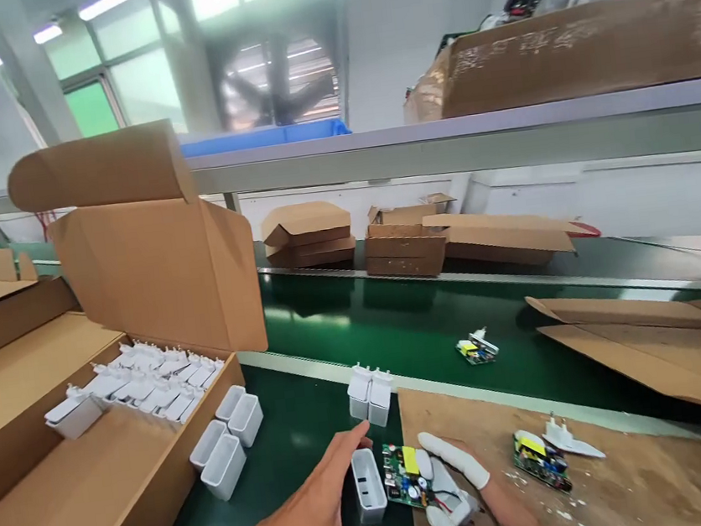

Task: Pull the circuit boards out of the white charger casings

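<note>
- Workbench (pixel 303 399), green-topped, runs across the scene below a pale shelf (pixel 439 147).
- Open carton (pixel 164 512) at left, holding rows of white charger housings (pixel 167 377) at its far end.
- Brown work mat (pixel 482 417) at near right.
- Left hand (pixel 318 503): thumb and index finger spread, a tip near each end of an open white charger shell (pixel 371 510); whether they touch it I cannot tell.
- Right hand (pixel 478 493): 2 fingers in white cots, pinching a white plug cover (pixel 450 488).
- 4 open white shells (pixel 224 473) just right of the carton; 2 capped chargers (pixel 369 394) beyond the left hand.
- Circuit board (pixel 406 476) between the charger shell and the plug cover, wires running to the cover.
- 2 more circuit boards: 1 on the mat (pixel 541 461), 1 farther off on green (pixel 477 348).
</note>
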### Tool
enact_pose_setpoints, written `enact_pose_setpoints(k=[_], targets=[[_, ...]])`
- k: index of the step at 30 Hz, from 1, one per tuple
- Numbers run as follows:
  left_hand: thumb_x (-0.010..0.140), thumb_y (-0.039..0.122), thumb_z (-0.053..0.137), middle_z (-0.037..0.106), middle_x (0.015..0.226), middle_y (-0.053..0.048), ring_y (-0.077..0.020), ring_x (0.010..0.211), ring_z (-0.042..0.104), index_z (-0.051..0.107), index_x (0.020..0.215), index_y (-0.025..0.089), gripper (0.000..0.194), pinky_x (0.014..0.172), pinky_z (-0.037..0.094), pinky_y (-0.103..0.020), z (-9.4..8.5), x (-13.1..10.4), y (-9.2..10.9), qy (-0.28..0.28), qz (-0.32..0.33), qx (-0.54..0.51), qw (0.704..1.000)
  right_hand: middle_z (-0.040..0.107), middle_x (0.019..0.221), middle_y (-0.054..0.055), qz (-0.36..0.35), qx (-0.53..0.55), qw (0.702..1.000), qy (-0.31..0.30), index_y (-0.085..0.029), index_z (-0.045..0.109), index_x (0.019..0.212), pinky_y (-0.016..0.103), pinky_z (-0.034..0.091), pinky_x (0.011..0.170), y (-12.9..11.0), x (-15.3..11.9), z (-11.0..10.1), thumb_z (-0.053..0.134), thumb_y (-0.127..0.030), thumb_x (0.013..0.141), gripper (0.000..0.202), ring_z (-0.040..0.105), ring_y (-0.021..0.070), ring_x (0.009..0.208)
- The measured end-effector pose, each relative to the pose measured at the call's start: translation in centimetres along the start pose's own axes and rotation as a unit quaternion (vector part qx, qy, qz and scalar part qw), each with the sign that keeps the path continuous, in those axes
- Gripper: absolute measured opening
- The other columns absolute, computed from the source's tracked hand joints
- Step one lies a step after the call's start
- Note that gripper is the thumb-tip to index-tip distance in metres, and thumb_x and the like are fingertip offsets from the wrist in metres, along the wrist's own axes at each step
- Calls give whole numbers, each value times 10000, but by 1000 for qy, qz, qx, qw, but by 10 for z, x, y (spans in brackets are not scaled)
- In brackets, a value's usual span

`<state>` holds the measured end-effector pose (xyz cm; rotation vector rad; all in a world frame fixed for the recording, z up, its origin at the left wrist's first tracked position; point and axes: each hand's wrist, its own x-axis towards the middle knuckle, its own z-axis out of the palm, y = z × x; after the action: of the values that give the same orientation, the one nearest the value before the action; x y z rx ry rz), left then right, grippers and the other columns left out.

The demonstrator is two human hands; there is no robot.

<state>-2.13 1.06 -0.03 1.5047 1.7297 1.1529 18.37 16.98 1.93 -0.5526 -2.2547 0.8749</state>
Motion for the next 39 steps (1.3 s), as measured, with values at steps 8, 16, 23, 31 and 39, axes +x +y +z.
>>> enact_pose_setpoints(k=[8, 16, 23, 31, 39], targets=[[780, 279, 864, 547, 1490, -139, -324, 1284, 597, 304, 1649, 258, 1033, 1195, 454, -537, 4, 6, -1, 66, -72, 34, 995, 596, 1405, 102, -96, -43, 994, -9, -306, 427, 1532, 277, 619, 963, -1, -4, -8, 533, -172, 989, 569, 703, 204, 1165], [730, 198, 910, 648, 1405, -83, -313, 1276, 630, 608, 1415, 285, 754, 1139, 519, -444, -3, 5, 15, -32, -66, 36, 997, 600, 1422, 90, -58, 19, 997, -52, -320, 408, 1540, 284, 639, 905, -14, -9, -7, 567, -120, 904, 686, 726, 209, 1090], [834, 123, 768, 582, 1415, -96, -254, 1229, 671, 520, 1489, 299, 723, 1038, 589, -332, 14, 3, -4, 89, 58, 134, 985, 657, 1306, 108, -154, -78, 982, -76, -277, 376, 1583, 404, 590, 997, -4, -10, 6, 587, -101, 749, 877, 676, 297, 1147], [907, 98, 638, 537, 1408, -120, -244, 1170, 677, 437, 1562, 324, 721, 945, 620, -331, 12, 2, -8, 84, 94, 181, 975, 664, 1317, 119, -172, -130, 971, -108, -242, 371, 1607, 420, 565, 943, 15, -14, 20, 576, -106, 614, 1022, 631, 319, 1076], [920, 92, 609, 532, 1386, -130, -249, 1152, 670, 401, 1579, 321, 728, 929, 617, -342, 12, 0, -10, 96, 118, 215, 965, 684, 1229, 101, -185, -168, 966, -71, -224, 466, 1507, 418, 576, 888, 15, -16, 24, 580, -97, 570, 953, 644, 314, 1009]])
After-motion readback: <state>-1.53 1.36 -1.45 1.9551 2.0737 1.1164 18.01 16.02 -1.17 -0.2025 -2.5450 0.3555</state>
